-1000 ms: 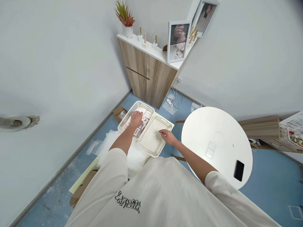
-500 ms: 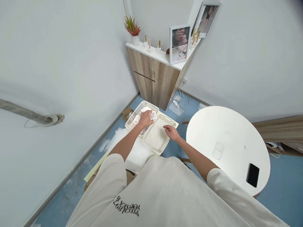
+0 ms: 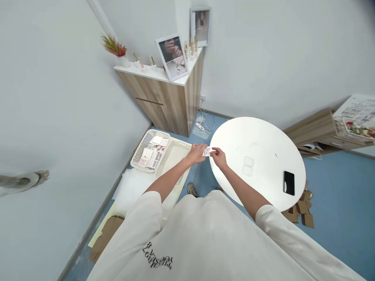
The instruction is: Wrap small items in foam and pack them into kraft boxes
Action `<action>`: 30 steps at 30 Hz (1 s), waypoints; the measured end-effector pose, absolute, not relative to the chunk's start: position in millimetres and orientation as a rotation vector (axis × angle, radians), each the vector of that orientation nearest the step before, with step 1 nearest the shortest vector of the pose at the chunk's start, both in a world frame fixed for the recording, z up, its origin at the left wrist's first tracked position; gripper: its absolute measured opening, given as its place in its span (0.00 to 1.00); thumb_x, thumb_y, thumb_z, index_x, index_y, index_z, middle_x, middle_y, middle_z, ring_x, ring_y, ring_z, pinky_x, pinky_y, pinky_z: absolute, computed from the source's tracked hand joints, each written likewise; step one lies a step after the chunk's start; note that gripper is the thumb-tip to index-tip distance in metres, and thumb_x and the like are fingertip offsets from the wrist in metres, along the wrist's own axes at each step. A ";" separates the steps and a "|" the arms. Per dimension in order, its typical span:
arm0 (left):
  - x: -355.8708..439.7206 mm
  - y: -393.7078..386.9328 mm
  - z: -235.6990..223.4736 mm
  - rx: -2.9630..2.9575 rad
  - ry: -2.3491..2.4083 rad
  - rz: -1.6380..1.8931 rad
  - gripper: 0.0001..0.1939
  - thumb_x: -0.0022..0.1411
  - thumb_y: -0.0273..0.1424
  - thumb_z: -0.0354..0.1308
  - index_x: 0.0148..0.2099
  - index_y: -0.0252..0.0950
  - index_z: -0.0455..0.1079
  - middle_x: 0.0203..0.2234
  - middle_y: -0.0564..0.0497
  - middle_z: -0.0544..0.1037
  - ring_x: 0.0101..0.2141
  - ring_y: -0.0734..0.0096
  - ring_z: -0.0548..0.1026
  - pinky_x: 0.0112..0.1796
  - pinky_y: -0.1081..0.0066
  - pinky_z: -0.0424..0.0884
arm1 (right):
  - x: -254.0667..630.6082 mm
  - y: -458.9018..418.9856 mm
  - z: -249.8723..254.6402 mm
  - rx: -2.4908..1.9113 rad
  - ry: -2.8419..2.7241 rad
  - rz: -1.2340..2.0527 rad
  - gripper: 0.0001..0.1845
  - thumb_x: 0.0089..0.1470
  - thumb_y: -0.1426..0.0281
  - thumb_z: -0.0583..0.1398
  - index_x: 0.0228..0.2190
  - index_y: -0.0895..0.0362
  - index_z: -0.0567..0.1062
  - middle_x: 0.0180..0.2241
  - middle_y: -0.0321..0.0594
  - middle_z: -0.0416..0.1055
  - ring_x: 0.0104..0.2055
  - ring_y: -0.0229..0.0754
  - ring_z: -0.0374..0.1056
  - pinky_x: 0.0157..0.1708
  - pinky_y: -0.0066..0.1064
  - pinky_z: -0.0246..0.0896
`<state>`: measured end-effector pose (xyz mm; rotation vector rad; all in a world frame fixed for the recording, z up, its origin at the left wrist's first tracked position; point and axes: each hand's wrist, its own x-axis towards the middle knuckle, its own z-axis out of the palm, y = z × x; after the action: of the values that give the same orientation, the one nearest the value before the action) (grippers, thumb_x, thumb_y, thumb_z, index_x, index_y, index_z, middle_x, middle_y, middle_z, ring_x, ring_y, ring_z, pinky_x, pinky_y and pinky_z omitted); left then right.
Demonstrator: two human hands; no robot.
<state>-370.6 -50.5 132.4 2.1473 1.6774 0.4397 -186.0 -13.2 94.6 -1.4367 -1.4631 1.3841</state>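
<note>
My left hand [image 3: 197, 153] is closed on a small white card with a dark pinkish print [image 3: 207, 151], either one card or a thin stack. My right hand [image 3: 219, 157] pinches the same card from its right end. Both hands are in front of me, between the baskets and the round table. A white plastic basket [image 3: 137, 155] on the left holds several white and printed cards [image 3: 156, 156]. Beside it is a second, shallower cream basket [image 3: 172, 156], partly hidden by my left forearm.
On the round white table [image 3: 263, 140] lie a clear plastic case [image 3: 248, 166] and a black phone [image 3: 289, 182]. A wooden cabinet [image 3: 164, 97] stands in the corner, with framed pictures and small bottles on top. Cardboard boxes [image 3: 304, 208] lie on the floor at right.
My left hand has lifted the printed card out of the left basket and moved right. My right hand has left the cream basket and taken hold of the card. My view has turned right.
</note>
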 end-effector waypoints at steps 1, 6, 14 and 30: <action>-352.3 -47.1 131.5 2.158 1.641 0.422 0.30 0.57 0.28 0.58 0.62 0.40 0.61 0.57 0.42 0.71 0.57 0.53 0.68 0.58 0.57 0.55 | -167.4 -13.7 94.4 -1.457 -1.450 1.369 0.22 0.46 0.61 0.62 0.44 0.55 0.73 0.31 0.37 0.78 0.33 0.44 0.74 0.39 0.37 0.70; -260.3 -27.4 124.0 2.152 1.438 0.411 0.30 0.57 0.27 0.60 0.62 0.40 0.62 0.57 0.40 0.69 0.59 0.50 0.66 0.60 0.57 0.53 | -71.5 -15.7 89.6 -1.611 -1.398 1.299 0.24 0.46 0.61 0.61 0.46 0.54 0.73 0.30 0.35 0.77 0.33 0.43 0.74 0.37 0.36 0.69; -126.4 -14.1 82.7 1.910 1.335 0.519 0.28 0.63 0.30 0.58 0.65 0.43 0.61 0.62 0.42 0.65 0.63 0.51 0.63 0.62 0.55 0.56 | 73.5 -19.9 57.1 -1.834 -1.215 1.193 0.25 0.46 0.59 0.60 0.46 0.55 0.73 0.32 0.37 0.78 0.32 0.43 0.73 0.36 0.36 0.69; -16.4 -15.9 -25.4 0.919 1.660 0.439 0.23 0.57 0.27 0.62 0.56 0.38 0.67 0.59 0.41 0.72 0.58 0.60 0.71 0.55 0.63 0.65 | 162.4 -4.2 -25.8 -2.070 -1.104 1.261 0.18 0.43 0.65 0.61 0.38 0.54 0.77 0.30 0.35 0.76 0.37 0.46 0.73 0.45 0.39 0.68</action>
<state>-16.4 -15.9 -25.4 0.9191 1.6600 0.4386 162.4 -4.2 -25.8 -2.0704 -1.1043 1.2607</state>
